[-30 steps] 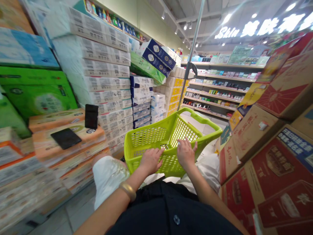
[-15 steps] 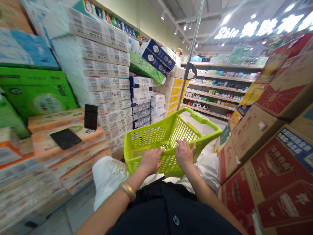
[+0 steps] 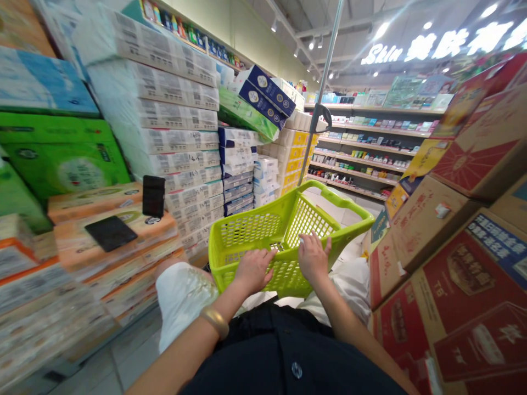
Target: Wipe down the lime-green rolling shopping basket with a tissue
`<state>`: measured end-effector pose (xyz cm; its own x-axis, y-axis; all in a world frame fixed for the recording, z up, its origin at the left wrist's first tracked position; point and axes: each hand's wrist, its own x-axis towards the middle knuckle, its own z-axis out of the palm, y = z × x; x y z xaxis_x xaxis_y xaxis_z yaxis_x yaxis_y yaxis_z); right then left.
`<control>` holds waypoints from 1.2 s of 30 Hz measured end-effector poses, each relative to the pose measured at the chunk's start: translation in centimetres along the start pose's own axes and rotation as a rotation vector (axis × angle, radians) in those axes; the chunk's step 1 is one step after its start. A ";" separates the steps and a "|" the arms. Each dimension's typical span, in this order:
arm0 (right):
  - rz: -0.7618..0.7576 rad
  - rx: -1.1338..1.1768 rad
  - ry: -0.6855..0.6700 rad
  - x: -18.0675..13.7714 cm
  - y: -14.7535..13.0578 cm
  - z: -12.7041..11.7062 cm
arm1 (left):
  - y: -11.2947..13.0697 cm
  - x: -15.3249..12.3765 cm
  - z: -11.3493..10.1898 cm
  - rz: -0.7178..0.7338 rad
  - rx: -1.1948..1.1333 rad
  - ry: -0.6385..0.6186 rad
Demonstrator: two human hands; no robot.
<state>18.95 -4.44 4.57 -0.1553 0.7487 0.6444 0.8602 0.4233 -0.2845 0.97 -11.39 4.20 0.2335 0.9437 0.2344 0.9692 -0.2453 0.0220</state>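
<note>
A lime-green plastic shopping basket with lattice sides stands in front of me, between my knees. Nothing shows inside the part of it that I can see. Over its near rim lies my left hand, fingers bent across the edge and thumb on the outer side. My right hand holds the same rim farther right, its fingers hooked over and slightly apart. A pale spot shows at one right fingertip, too small to make out. The basket's raised handle side points away to the right.
Stacked tissue packs rise on the left. A black phone stands upright and a flat black tablet-like object lies on orange packs. Red and brown cartons crowd the right. A metal pole and stocked shelves stand ahead.
My right hand has shifted very slightly to the right along the rim. The left hand and the basket look the same.
</note>
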 end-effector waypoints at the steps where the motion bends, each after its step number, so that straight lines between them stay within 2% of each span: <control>1: 0.023 -0.014 0.021 0.3 0.5 -0.1 | 0.0 0.0 0.0 0.002 0.000 0.002; 4: 0.029 -0.024 0.043 0.4 0.4 0.0 | -0.1 0.0 0.1 0.005 0.004 0.008; 10: -0.114 0.046 -0.041 -1.1 -2.2 0.7 | -0.2 0.0 0.1 -0.003 -0.004 0.016; 18: -0.002 -0.019 0.039 0.1 0.1 -0.2 | -0.1 -0.1 0.1 0.004 -0.001 0.007; 25: -0.139 0.041 -0.061 -1.3 -2.5 1.0 | -0.2 -0.1 0.2 -0.001 -0.004 0.014; 32: -0.053 -0.020 0.036 0.2 0.6 0.2 | -0.3 -0.1 0.2 0.005 -0.004 0.005; 36: -0.061 -0.016 0.054 0.1 0.2 0.8 | -0.3 -0.1 0.2 0.002 -0.010 0.011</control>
<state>18.72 -3.92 4.01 -0.1815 0.6927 0.6980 0.8577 0.4587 -0.2322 0.64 -11.39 3.98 0.2344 0.9407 0.2454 0.9679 -0.2494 0.0316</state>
